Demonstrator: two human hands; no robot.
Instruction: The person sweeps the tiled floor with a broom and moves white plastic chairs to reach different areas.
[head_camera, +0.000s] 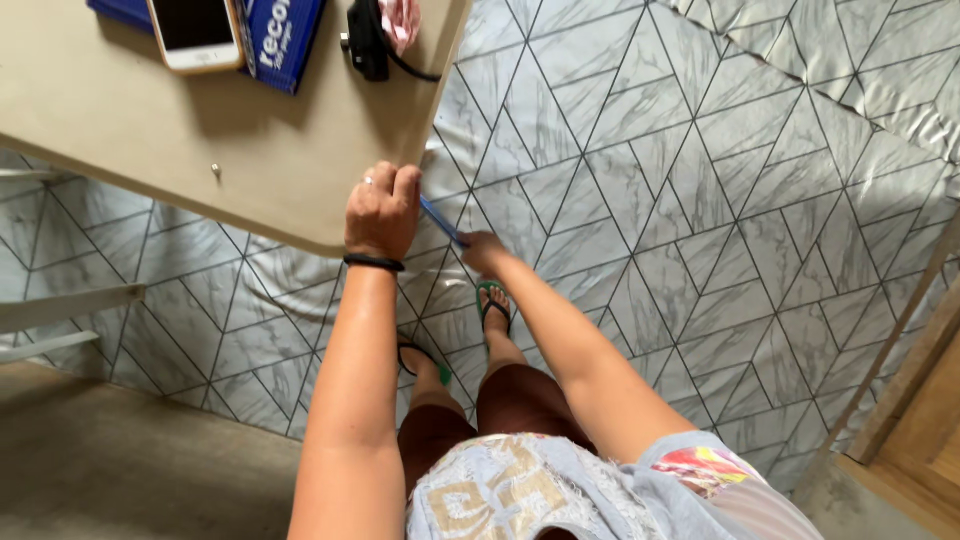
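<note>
Head view, looking straight down. Left hand (381, 212) rests knuckles-up on the table (150, 140) at its right edge, fingers curled over the rim; ring on one finger, black band at the wrist. Whether it grips anything beyond the edge: can't tell, fingertips are hidden.

Right hand (482, 250) sits just off the table edge, lower and to the right of the left hand, closed around the lower end of a thin blue tool (438, 218). Tool kind unclear: looks like a pen or a small blade handle. It runs diagonally up-left from the right hand toward the left hand's fingers, upper end right at the table edge, touching or nearly touching the left fingers. So the tool spans the gap between both hands, against the table's side.

On the tabletop, well away from the hands at the top of frame: phone (195, 33) lying on a blue box (280, 35), black device (368, 40) with a cable, pink item (402, 20) beside it. Small screw-like speck (215, 170) on the bare surface left of the left hand.

Below: marble-pattern floor (700, 200), both feet in green sandals (492, 305).
</note>
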